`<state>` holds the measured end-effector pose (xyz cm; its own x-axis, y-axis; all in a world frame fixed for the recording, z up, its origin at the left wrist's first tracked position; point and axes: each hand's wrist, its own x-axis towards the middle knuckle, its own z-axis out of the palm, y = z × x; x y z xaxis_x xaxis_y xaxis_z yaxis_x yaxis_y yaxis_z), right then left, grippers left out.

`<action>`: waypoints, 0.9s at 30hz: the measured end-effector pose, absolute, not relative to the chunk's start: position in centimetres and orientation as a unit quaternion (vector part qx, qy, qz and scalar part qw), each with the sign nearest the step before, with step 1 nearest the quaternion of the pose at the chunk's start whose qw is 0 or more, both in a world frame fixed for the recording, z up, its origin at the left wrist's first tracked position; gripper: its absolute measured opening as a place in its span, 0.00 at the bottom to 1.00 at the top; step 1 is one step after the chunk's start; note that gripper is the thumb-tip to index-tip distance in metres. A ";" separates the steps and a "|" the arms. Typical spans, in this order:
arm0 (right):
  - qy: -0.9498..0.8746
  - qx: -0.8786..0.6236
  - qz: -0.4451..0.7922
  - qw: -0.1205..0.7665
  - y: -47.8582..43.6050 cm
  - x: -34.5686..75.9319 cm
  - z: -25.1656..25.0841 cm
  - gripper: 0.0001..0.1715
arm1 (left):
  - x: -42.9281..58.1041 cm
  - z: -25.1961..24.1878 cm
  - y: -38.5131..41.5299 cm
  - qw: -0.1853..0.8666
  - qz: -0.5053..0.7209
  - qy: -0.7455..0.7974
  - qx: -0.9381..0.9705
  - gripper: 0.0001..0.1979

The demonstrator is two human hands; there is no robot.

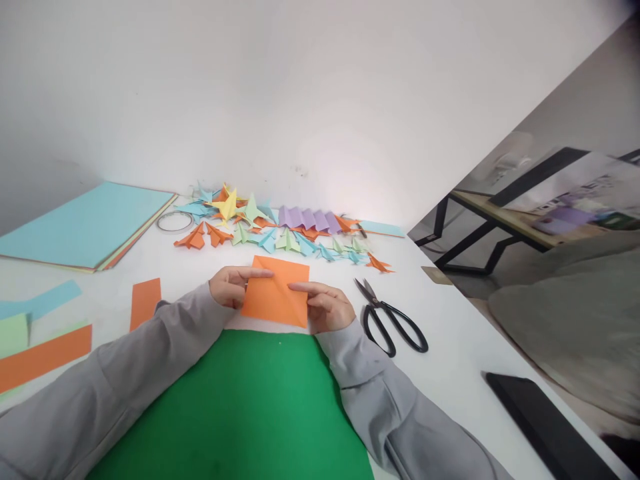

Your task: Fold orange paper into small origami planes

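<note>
An orange paper square (pixel 277 293) lies on the white table (pixel 450 347) just beyond a green sheet (pixel 240 407). My left hand (pixel 231 285) rests on its left edge, fingers curled, with the index finger stretched along the top left corner. My right hand (pixel 327 307) presses the sheet's right side, index finger pointing left across the paper and the other fingers curled under. Both sleeves are grey.
Several folded paper figures (pixel 280 230) in mixed colours lie at the back. Black scissors (pixel 393 320) sit right of my right hand. A tape ring (pixel 174 222), a stack of coloured sheets (pixel 85 227), orange strips (pixel 145 301) and a black flat object (pixel 545 423) surround the work.
</note>
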<state>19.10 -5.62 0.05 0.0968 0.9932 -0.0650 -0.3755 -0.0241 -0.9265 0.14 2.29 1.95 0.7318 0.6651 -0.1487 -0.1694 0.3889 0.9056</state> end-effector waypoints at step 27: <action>-0.769 -0.491 -0.082 0.401 -5.8 19.6 -1.0 0.17 | 0.6 0.9 1.5 0.567 0.394 0.311 0.653 0.06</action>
